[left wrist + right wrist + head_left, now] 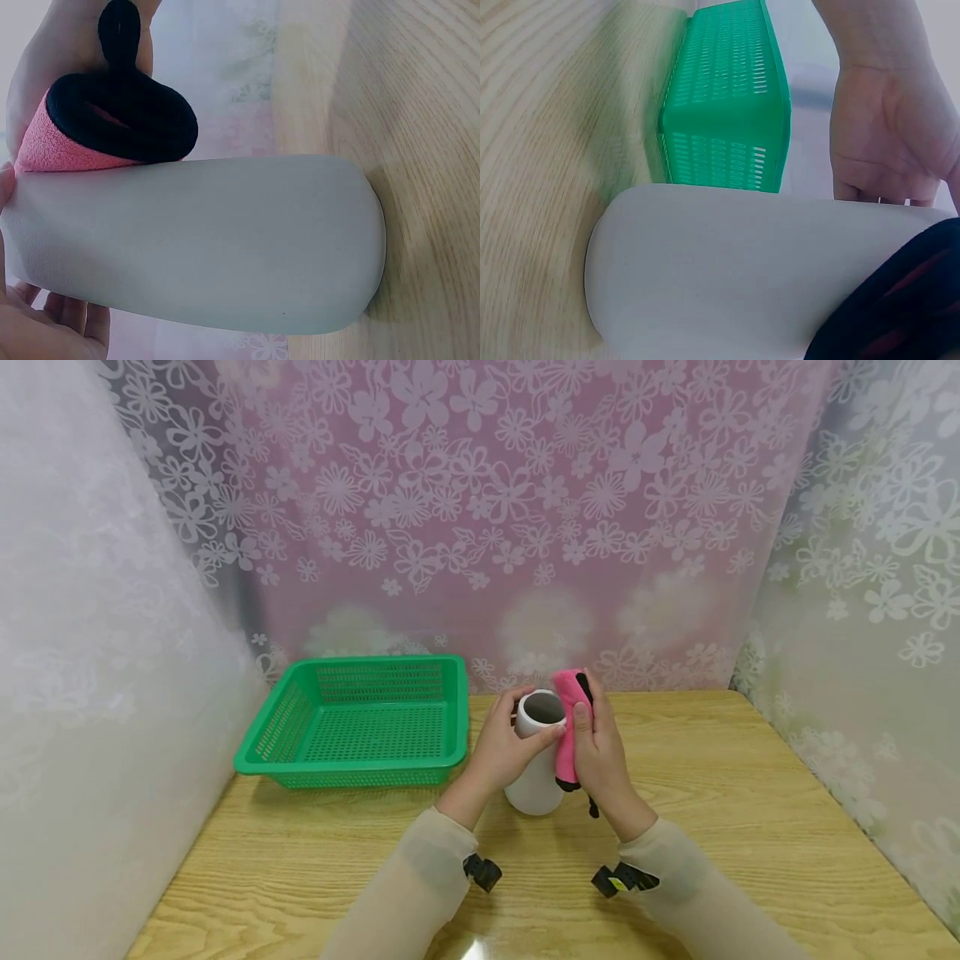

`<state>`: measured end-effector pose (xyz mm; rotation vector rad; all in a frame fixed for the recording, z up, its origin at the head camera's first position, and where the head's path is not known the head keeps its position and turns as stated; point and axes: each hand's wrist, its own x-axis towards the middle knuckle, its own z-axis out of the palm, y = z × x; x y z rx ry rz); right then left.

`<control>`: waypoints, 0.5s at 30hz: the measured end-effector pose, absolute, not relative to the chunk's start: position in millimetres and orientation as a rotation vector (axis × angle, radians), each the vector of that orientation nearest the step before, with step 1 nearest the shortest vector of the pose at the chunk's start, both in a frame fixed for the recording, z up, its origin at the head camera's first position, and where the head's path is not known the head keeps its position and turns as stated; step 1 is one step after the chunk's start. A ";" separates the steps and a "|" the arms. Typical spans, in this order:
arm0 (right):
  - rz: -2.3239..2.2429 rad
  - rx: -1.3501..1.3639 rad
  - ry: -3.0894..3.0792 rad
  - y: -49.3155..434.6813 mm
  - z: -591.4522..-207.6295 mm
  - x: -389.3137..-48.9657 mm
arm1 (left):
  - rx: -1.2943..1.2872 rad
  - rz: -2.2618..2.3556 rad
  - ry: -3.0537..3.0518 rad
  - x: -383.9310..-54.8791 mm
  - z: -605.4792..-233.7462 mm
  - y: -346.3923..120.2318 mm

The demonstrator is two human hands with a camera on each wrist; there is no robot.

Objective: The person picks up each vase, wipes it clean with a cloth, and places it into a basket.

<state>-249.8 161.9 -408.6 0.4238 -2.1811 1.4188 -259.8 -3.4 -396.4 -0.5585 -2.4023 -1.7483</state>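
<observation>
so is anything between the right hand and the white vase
Yes: the rolled pink towel with black trim, held in the right hand, sits between that hand and the right side of the white vase. The left hand grips the vase directly.

Curtained-off tabletop booth, room type unclear: floral sheets (487, 510) flanking wood-grain table (757, 810).

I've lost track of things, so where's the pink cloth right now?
In the head view, the pink cloth is in the right hand, just right of the white vase held by the left hand.
</observation>
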 end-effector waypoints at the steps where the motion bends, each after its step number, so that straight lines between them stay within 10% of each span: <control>1: 1.438 0.420 -2.187 162.1 -408.6 -249.9 | -0.557 -1.752 -2.400 -260.0 -396.8 -3.4; 15: 1.574 0.386 -2.210 166.0 -409.6 -252.1 | -0.549 -1.770 -2.389 -261.5 -399.2 -2.8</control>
